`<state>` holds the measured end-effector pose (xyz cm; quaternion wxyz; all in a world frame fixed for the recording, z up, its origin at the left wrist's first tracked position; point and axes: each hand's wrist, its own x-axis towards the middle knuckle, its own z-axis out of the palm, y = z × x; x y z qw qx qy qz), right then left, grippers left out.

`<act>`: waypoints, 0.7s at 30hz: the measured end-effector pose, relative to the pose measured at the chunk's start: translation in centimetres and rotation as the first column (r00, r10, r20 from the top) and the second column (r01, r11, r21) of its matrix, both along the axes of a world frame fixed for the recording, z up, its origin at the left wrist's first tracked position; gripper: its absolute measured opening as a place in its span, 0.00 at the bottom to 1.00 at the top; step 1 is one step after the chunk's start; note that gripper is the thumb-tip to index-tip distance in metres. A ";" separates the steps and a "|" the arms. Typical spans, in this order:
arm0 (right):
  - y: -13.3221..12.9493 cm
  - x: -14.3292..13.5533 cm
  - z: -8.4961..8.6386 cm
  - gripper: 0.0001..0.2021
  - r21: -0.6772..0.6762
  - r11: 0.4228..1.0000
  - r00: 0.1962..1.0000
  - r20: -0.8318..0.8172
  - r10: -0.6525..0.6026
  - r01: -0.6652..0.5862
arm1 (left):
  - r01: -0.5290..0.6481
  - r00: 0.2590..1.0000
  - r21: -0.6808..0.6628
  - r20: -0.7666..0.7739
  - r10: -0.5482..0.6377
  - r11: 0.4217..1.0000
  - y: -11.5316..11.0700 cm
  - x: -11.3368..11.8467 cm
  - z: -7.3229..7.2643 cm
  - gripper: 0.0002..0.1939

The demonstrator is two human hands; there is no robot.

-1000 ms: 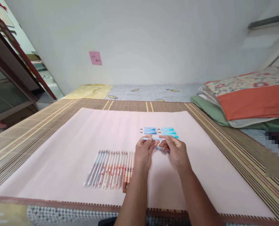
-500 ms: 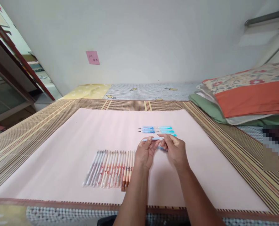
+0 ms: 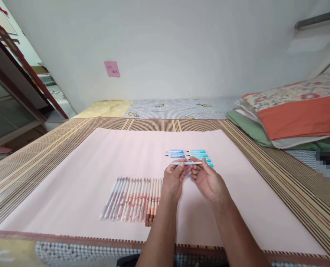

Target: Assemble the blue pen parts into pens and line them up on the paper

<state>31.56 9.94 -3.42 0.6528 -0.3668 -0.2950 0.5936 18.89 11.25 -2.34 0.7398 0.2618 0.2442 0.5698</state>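
Observation:
A slim pale-blue pen [image 3: 179,163] is held level above the pink sheet, between my two hands. My left hand [image 3: 175,180] pinches its left part with thumb and fingers. At its whitish right end, the thumb and forefinger of my right hand [image 3: 209,180] close on it. Just beyond my hands lie blue pens [image 3: 176,156] in a short stack and turquoise pens [image 3: 197,151] beside them, dark tips to the left. Left of my left forearm, several clear-barrelled pens [image 3: 126,200] lie side by side, with brown-ended pens [image 3: 153,204] partly hidden by the forearm.
The pink sheet [image 3: 64,178] lies on a striped bamboo mat [image 3: 46,148]. Folded bedding with an orange band [image 3: 304,115] is piled at the right. A pale wall with a pink note [image 3: 112,69] rises behind. A doorway stands at the far left.
My right thumb and fingers have opened out and shifted slightly right along the pen, so more of its whitish end shows. The whole view has shifted a little.

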 end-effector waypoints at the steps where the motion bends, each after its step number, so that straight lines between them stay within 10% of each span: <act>1: 0.0 -0.2 0.0 0.17 0.003 1.000 1.000 -0.024 0.014 -0.014 | 0.006 1.000 0.017 -0.006 -0.006 1.000 0.0 0.0 0.1 0.20; 21: -0.4 -0.1 -0.3 0.22 0.032 0.997 0.989 -0.127 0.077 -0.073 | 0.219 0.970 -0.010 0.114 -0.216 0.976 -0.5 -0.8 0.6 0.16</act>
